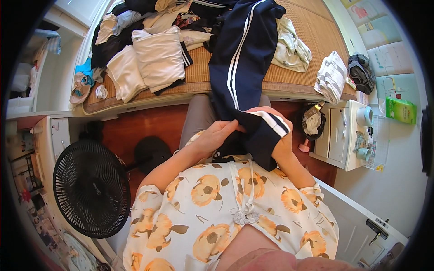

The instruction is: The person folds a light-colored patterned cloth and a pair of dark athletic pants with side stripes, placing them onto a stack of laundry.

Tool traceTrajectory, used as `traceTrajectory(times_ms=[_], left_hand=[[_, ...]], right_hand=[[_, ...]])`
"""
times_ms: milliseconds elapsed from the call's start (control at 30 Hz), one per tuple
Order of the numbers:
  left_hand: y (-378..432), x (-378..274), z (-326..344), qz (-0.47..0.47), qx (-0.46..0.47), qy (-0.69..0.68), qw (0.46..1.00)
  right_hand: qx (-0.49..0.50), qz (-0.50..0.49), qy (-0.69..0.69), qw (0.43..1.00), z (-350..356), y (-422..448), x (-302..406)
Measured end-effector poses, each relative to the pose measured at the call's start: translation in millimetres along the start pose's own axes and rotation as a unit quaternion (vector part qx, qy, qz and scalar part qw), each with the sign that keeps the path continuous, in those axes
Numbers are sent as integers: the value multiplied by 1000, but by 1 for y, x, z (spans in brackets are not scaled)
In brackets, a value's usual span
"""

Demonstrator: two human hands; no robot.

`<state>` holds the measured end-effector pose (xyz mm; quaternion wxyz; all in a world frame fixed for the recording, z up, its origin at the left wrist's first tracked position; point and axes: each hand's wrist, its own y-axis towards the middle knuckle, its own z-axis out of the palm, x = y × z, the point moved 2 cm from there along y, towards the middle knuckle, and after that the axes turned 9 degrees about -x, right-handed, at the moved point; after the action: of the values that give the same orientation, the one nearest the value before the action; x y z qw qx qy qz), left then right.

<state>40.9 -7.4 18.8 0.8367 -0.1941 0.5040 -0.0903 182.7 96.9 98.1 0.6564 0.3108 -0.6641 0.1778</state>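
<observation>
Navy trousers with double white side stripes (251,57) stretch from the bed mat down to my lap. My left hand (216,135) pinches the dark cloth near its fingertips. Under the turned-over lower end of a leg lies my right hand (283,142), its fingers partly hidden by the fabric and gripping it. Folded white clothes (159,57) rest on the mat left of the trousers, with a second folded white piece (126,73) beside them. A crumpled cream garment (291,47) lies just right of the trousers.
A bed with a woven bamboo mat (305,83) spans the front, with a heap of mixed clothes (118,37) at its left. A folded striped cloth (332,77) sits at the right edge. A black fan (91,189) stands at left; a white cabinet (334,135) and a bin (311,123) are at right.
</observation>
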Motion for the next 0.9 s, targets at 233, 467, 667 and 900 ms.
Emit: traceTrajectory(times_ms=[233,467,667,900], left_hand=[[-4,-1,8,-144,-21,-243,959],[-2,8,4,-120,-40,-306,944],[-2,14,-7,-112,-74,-273,952],[-20,-12,-40,-78,-191,-311,928]], right_hand=[[16,-69,-11,997,12,-3,-5],[106,-59,-118,986,21,-4,2],[109,-128,-242,956,11,-9,-6],[-77,-44,-268,959,-42,9,-11]])
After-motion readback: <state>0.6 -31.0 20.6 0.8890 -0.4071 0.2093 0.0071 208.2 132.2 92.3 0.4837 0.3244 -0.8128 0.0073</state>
